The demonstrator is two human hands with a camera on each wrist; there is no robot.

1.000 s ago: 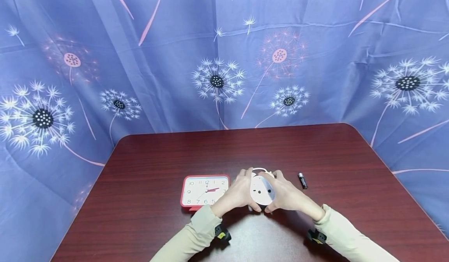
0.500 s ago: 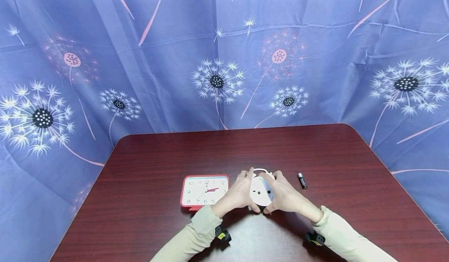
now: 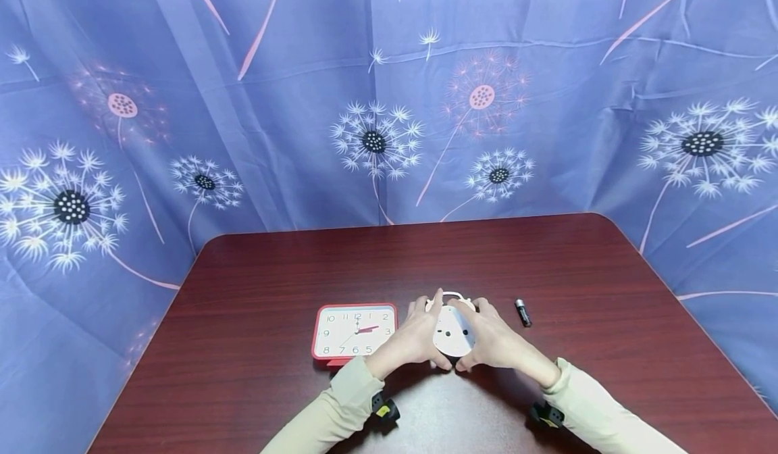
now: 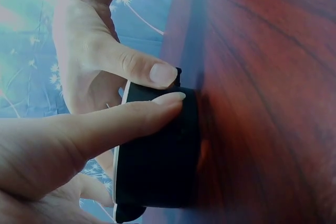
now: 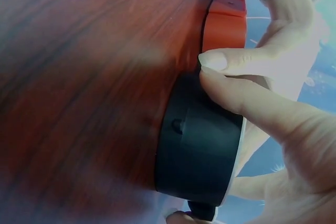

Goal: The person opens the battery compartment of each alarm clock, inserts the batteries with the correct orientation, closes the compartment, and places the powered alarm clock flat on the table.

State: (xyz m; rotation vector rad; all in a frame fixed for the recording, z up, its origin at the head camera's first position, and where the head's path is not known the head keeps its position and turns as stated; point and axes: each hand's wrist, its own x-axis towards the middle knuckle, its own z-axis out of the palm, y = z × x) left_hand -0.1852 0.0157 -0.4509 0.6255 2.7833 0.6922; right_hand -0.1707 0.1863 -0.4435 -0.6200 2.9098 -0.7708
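The left hand (image 3: 416, 336) and the right hand (image 3: 495, 336) are both curved around one round case (image 3: 452, 344), each bent to its rim, with the case gripped between them. Their thumbs meet it on the near side: the left thumb (image 4: 131, 121) and the right thumb (image 4: 136, 66) press against its wall, tips close together. The other fingers reach round toward the far side, the right hand's index finger lying over the upper part of the top face; how tightly they squeeze cannot be told.

The case sits between the two palms, white face up, its underside down against the bench (image 3: 273, 271). Several small dark holes dot that face, and a thin white handle (image 3: 452, 294) arches out beyond the fingertips. Below the white edge the side wall (image 5: 199, 140) is smooth black, with a small nub on it.

Just beside the left hand, on its outer side, lies a rectangular red clock (image 3: 349, 342), its white numbered dial facing up and its near right corner hidden by that hand and wrist. A small dark battery (image 3: 523, 313) with a silvery end lies apart from the right hand, on its outer side. Beyond both hands hangs a blue curtain (image 3: 292, 136) printed with dandelions.
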